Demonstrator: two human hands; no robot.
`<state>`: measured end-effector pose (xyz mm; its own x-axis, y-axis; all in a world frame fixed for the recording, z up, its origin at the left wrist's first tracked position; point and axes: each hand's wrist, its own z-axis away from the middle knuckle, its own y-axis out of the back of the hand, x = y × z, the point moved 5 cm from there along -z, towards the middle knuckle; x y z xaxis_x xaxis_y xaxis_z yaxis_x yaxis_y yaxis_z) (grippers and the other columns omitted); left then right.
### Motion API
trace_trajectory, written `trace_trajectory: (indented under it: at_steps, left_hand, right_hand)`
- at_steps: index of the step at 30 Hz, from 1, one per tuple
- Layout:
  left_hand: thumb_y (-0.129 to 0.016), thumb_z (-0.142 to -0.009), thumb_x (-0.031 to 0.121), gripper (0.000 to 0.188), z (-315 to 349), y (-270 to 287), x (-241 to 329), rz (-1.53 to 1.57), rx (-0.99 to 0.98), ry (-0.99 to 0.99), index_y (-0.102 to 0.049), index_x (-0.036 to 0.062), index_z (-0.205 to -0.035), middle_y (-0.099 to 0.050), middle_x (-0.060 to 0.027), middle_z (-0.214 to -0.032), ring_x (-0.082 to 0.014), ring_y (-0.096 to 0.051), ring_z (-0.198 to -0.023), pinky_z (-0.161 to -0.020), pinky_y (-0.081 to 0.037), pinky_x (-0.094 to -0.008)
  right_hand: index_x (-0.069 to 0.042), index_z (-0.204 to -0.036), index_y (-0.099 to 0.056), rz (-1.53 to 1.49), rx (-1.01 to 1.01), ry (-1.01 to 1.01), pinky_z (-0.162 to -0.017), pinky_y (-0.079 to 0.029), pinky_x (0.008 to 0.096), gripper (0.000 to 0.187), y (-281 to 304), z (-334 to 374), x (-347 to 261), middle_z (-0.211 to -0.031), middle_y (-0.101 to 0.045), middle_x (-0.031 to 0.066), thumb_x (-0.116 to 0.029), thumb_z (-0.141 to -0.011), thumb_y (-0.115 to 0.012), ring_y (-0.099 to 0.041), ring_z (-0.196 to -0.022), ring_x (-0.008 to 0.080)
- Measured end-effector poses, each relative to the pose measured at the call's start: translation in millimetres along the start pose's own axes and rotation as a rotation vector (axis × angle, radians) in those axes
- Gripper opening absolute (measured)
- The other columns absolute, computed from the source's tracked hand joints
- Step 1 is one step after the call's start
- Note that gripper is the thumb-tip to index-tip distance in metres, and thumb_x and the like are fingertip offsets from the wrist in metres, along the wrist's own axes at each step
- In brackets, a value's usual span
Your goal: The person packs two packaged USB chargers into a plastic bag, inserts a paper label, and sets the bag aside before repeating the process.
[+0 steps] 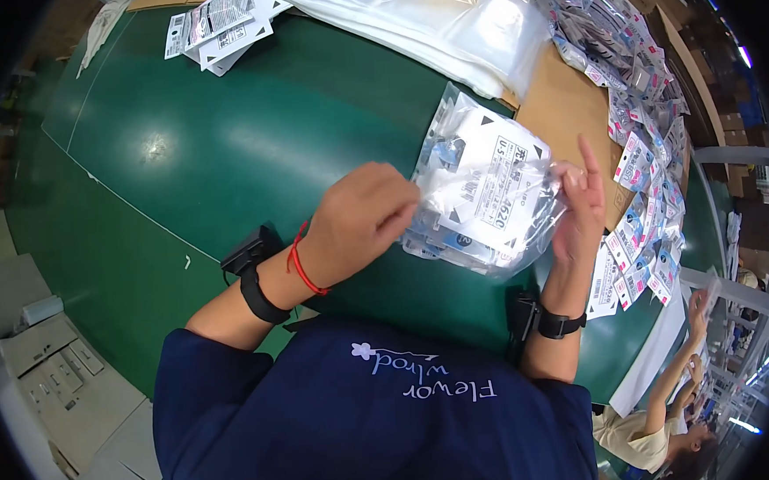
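A clear plastic bag (533,244) lies on the green table in front of me, a little right of the middle. Inside it is a white printed card (495,180) on top of several small flat packets (442,151). My left hand (361,217) is closed at the bag's left edge, its fingertips curled and partly hidden. At the opposite edge, my right hand (579,200) pinches the clear film, with one finger sticking up. The bag's film looks loose and wrinkled between both hands.
Many blister-like packets (640,167) are heaped along the right on brown cardboard (562,97). Clear plastic bags (370,3) are stacked at the far side. White cards and a packet (226,30) lie far left. A co-worker (651,426) is at lower right.
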<state>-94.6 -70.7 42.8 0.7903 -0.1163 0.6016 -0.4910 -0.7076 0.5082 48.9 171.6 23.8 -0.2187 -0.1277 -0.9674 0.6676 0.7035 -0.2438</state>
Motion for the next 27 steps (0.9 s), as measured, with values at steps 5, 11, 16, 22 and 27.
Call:
trace_trajectory:
  at_steps: [5,11,16,22,27]
  left_hand:
    - [-0.067,-0.064,-0.007,0.026,9.4,2.3,10.2,0.012,-0.001,-0.104,-0.066,0.0061,-0.087,-0.056,-0.0048,-0.079,-0.0238,-0.054,-0.066,-0.057,-0.044,-0.0296]
    - [-0.070,-0.062,0.001,0.024,14.2,2.7,16.5,-0.047,-0.035,-0.269,-0.061,0.0077,-0.084,-0.055,-0.0049,-0.082,-0.0238,-0.056,-0.074,-0.065,-0.046,-0.0326]
    - [-0.071,-0.067,0.003,0.017,8.7,9.0,12.0,0.333,0.062,0.062,-0.061,0.0070,-0.079,-0.056,-0.0056,-0.082,-0.0236,-0.055,-0.075,-0.066,-0.045,-0.0323]
    - [-0.068,-0.076,0.003,0.007,-1.1,1.5,11.5,0.310,-0.071,0.282,-0.063,0.0023,-0.081,-0.058,-0.0077,-0.085,-0.0218,-0.055,-0.075,-0.065,-0.045,-0.0305]
    - [-0.067,-0.079,0.005,0.007,-6.2,-1.7,8.9,0.220,-0.047,0.211,-0.062,0.0017,-0.081,-0.059,-0.0081,-0.080,-0.0224,-0.055,-0.070,-0.062,-0.044,-0.0302]
  right_hand:
    - [-0.003,-0.098,-0.057,-0.063,-0.274,0.117,-0.093,-0.035,0.0346,0.013,20.3,11.8,-10.5,-0.089,-0.062,0.0084,-0.002,-0.085,-0.057,-0.051,-0.091,0.0188]
    - [-0.008,-0.078,-0.053,0.084,-0.235,0.156,-0.092,-0.034,0.0370,0.010,26.4,17.7,1.6,-0.089,-0.063,0.0090,-0.002,-0.085,-0.058,-0.050,-0.095,0.0209]
    - [-0.007,-0.077,-0.055,0.095,-0.196,0.155,-0.086,-0.038,0.0320,0.011,21.8,18.9,-0.9,-0.087,-0.064,0.0101,0.002,-0.083,-0.057,-0.052,-0.090,0.0182]
    - [-0.007,-0.076,-0.054,0.112,-0.173,0.167,-0.086,-0.038,0.0316,0.012,20.4,19.2,-3.9,-0.088,-0.064,0.0104,0.003,-0.083,-0.057,-0.053,-0.089,0.0181]
    - [-0.003,-0.087,-0.057,0.065,-0.171,0.121,-0.089,-0.039,0.0310,0.006,19.1,17.7,-5.7,-0.089,-0.065,0.0107,0.002,-0.084,-0.057,-0.055,-0.092,0.0182]
